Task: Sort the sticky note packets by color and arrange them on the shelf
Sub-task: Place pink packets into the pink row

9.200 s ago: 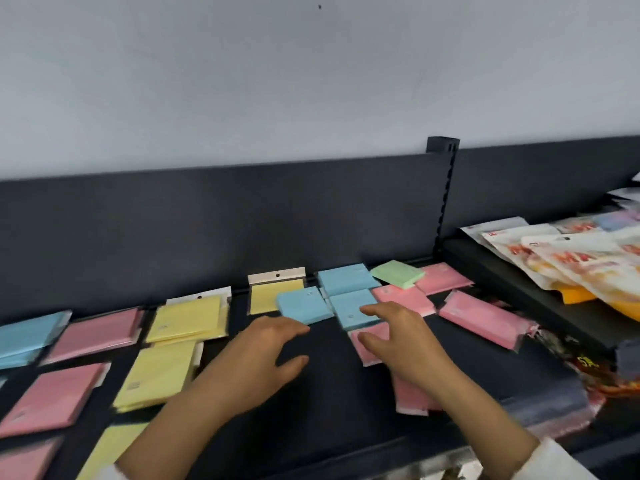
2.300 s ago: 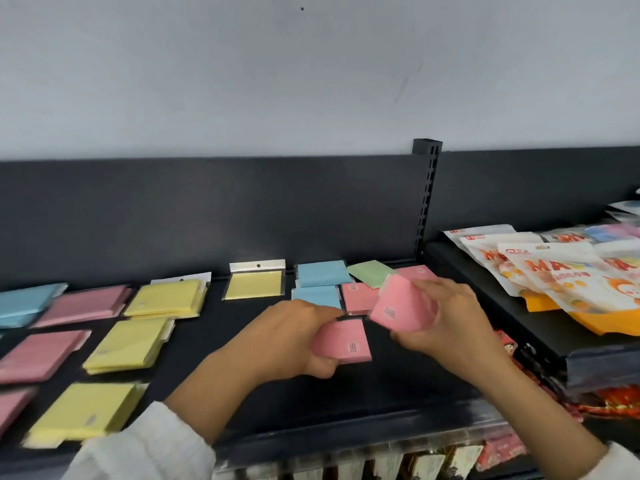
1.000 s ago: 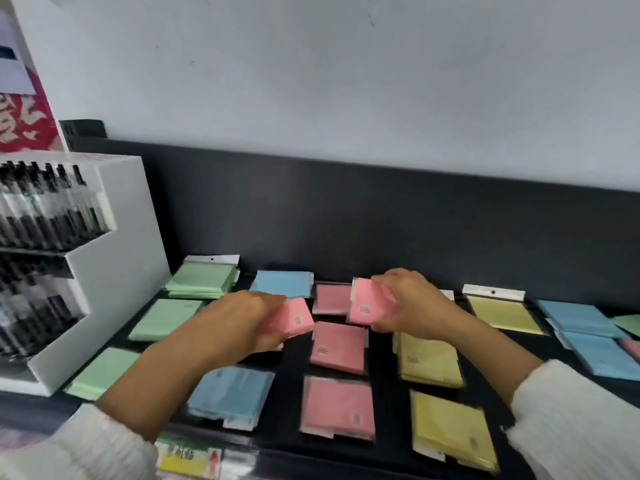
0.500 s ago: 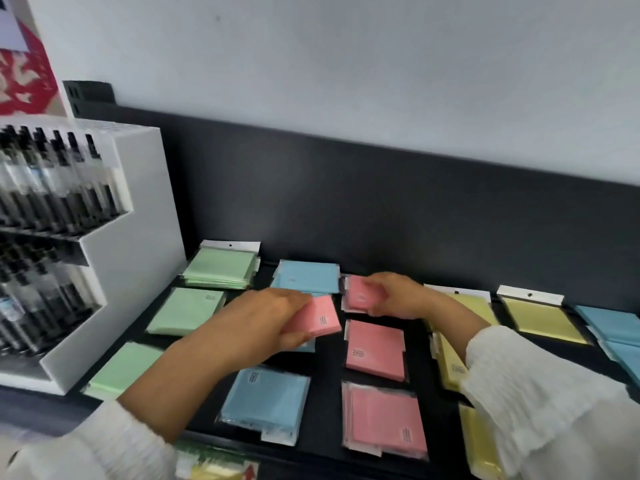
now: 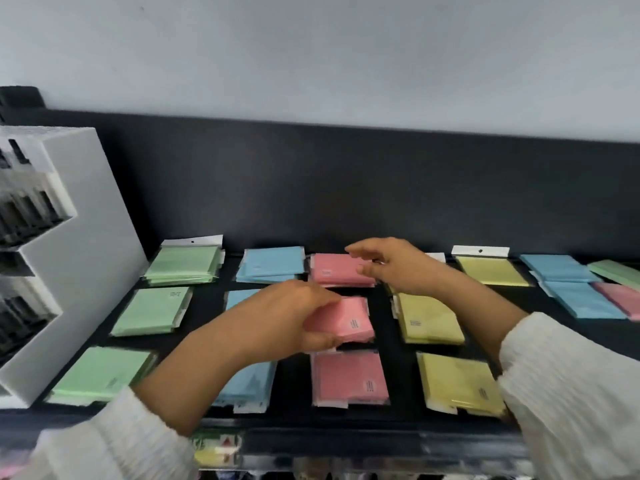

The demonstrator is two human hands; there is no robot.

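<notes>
Pink plastic-wrapped sticky note packet (image 5: 341, 320) clasped in the left hand (image 5: 277, 318) needs setting on the pink column; right hand (image 5: 398, 268) hovers released.

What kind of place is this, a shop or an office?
Probably a stationery shop. Sealed sticky note packets with hang tabs lie in colour columns on a dark display shelf, a white pen display rack stands at its left, and price-label strips line the shelf's front edge.
</notes>
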